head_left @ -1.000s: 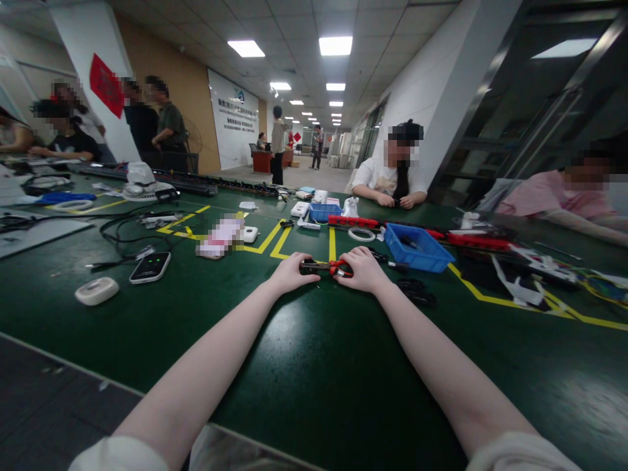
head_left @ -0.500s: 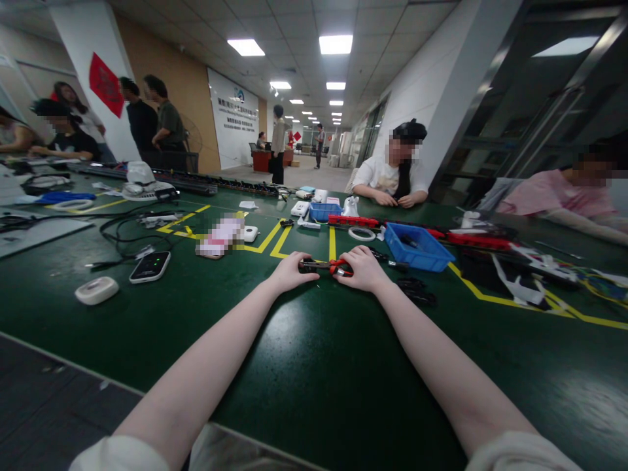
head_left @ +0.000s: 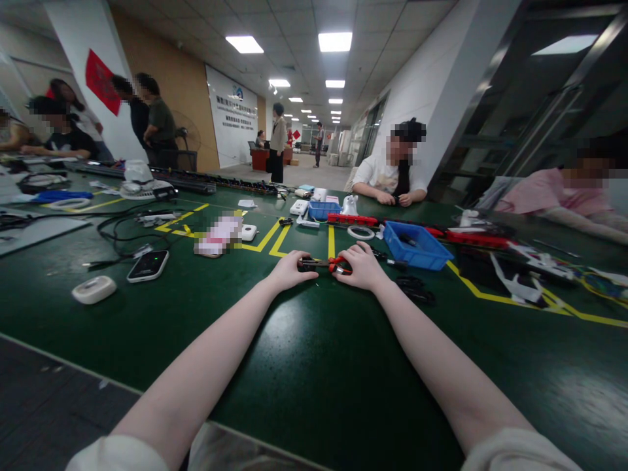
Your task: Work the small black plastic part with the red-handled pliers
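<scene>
My right hand (head_left: 360,267) is wrapped round the red handles of a pair of pliers (head_left: 338,264), just above the green table (head_left: 294,366). The pliers' dark jaws point left, toward my left hand (head_left: 290,269). Between the thumb and fingers of my left hand is a small black piece (head_left: 306,264), which meets the jaw end of the pliers. Its exact kind is too small and partly hidden to tell. A bundle of black cables (head_left: 415,289) lies to the right of my right hand.
Beyond my right hand stands a blue bin (head_left: 417,246), with a white ring (head_left: 360,233) nearby. Left of my hands lie a phone (head_left: 218,233), a black-faced white device (head_left: 148,266) and a white rounded case (head_left: 94,290). A co-worker (head_left: 392,171) sits across the table.
The view has shifted very slightly. My hands and the pliers stay in nearly the same place, with no clear change of grip. The co-worker's hands across the table have moved a little.
</scene>
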`<state>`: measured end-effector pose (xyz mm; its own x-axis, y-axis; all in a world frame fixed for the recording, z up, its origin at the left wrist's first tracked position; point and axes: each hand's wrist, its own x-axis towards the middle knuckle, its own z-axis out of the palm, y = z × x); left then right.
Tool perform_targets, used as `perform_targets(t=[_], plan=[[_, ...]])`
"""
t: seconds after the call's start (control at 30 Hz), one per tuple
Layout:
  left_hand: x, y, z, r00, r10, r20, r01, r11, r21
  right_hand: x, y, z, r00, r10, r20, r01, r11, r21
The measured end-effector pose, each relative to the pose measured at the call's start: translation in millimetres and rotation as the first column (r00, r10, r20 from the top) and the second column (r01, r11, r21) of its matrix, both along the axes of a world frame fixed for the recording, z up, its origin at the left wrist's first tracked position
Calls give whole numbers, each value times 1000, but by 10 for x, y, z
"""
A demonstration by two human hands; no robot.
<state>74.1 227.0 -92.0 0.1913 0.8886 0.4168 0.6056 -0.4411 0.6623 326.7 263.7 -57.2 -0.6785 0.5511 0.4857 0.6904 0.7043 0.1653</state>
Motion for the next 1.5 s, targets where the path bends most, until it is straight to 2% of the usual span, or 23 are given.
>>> perform_targets(t=[0.4,0.67,1.17,1.37,1.5], plan=[[1,-14,13,1000,-3,5,3,1000,-3,-8,-4,2,1000,6,-21,-7,1000,-25],[9,-31,29,1000,3,-13,-3,1000,-11,-20,-21,28,1000,0,22,1,1000,-30],[32,-57,70,1000,28,-2,-28,999,-30,-4,-15,22,999,16,33,-17,1000,26],[33,-40,39,996,78,-39,-76,996,49,-9,-12,20,999,10,36,-10,1000,21],[29,-33,29,994,81,-74,-77,996,52,-18,-27,30,999,-2,38,1,1000,23]])
